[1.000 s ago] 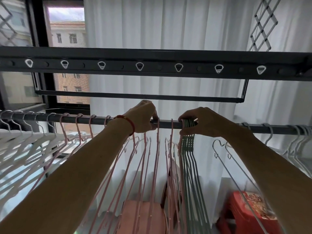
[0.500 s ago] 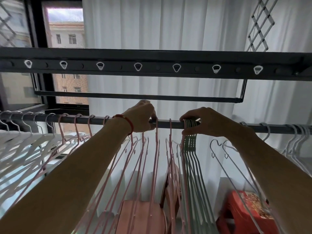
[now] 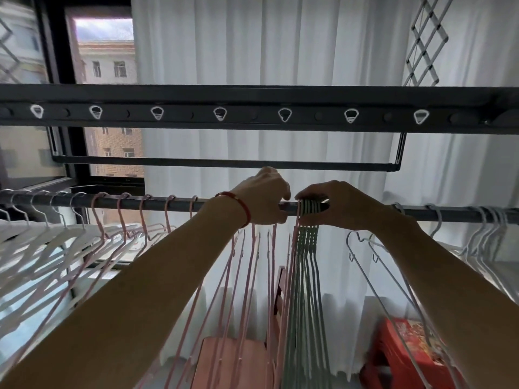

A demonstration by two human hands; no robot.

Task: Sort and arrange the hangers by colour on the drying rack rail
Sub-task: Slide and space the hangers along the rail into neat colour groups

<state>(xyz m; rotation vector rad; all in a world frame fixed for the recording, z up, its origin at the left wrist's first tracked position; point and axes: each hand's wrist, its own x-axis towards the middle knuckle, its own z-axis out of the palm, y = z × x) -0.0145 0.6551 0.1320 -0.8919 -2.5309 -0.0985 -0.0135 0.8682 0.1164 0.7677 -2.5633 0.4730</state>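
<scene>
Both hands are raised to the drying rack rail (image 3: 157, 202), a dark round bar crossing the view from left to right. The left hand (image 3: 262, 199), with a red cord bracelet (image 3: 238, 204) at the wrist, is curled over the rail just left of centre; its grip is closed around the bar, and it cannot be told whether a hanger hook is caught under the fingers. The right hand (image 3: 337, 204) is set just beside it, nearly touching, and its grip is pinched on the hooks of a tight bunch of green hangers (image 3: 307, 242), thumb below and fingers over the top of the rail.

The hangers are seen in colour groups along the rail. At the far left a fanned row of white hangers (image 3: 42, 242) is hung, followed by pink hangers (image 3: 123, 217) spaced apart up to the left hand, with more pink ones hanging straight down beneath it. One pink hanger is pressed against the left edge of the green bunch. To the right of the right hand, pale grey wire hangers (image 3: 376, 279) are hung, and a further pale cluster (image 3: 488, 228) is gathered near the right edge.

Above the rail a flat dark beam (image 3: 252, 113) with a row of white-rimmed holes is seen. A white curtain (image 3: 252, 46) and a window (image 3: 106, 60) lie behind. Below, a wooden chair (image 3: 224, 360) and a red stool (image 3: 404, 352) are visible
</scene>
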